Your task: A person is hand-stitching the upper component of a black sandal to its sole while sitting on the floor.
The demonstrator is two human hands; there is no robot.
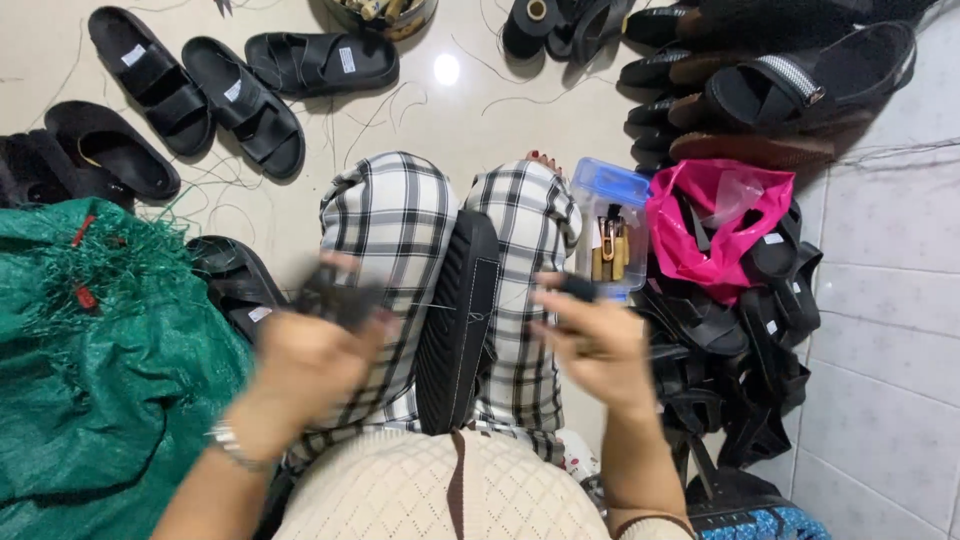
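A black sandal sole [458, 320] is clamped upright between the knees. A dark tool is gripped by the closed left hand [315, 355]; the right hand [595, 335] is closed on a small dark handle. Thread should be pulled evenly taut.

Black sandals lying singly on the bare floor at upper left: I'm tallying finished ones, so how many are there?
4: three strapped sandals along the top, one lower left beside the green sack. Others may be hidden under it.
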